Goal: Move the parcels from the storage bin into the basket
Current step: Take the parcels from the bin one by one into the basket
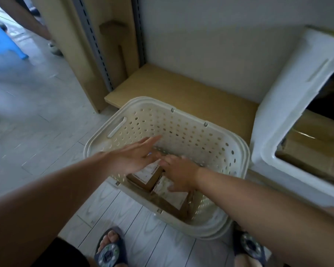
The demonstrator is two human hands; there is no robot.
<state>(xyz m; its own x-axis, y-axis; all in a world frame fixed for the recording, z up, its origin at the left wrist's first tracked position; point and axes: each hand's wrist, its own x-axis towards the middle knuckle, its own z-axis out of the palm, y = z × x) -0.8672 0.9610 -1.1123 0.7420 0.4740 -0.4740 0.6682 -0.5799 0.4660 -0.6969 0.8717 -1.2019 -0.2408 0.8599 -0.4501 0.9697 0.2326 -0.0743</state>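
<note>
A cream perforated basket [210, 139] stands on the floor in front of me. Two brown cardboard parcels with white labels lie inside it near its front: one [146, 175] on the left, one [172, 191] on the right. My left hand [132, 157] hovers over the basket with fingers straight and spread, holding nothing. My right hand [178, 173] reaches down into the basket and rests on the parcels, fingers spread. At the right stands the white storage bin [289, 162] with its lid [297, 78] tipped up; more brown parcels [312, 149] lie inside.
A low wooden shelf board [181, 87] runs behind the basket against the white wall. A metal rack upright [96, 54] and cardboard sheets stand at the back left. A blue stool [0, 41] is far left. My sandalled feet [110, 249] stand on the pale tiled floor.
</note>
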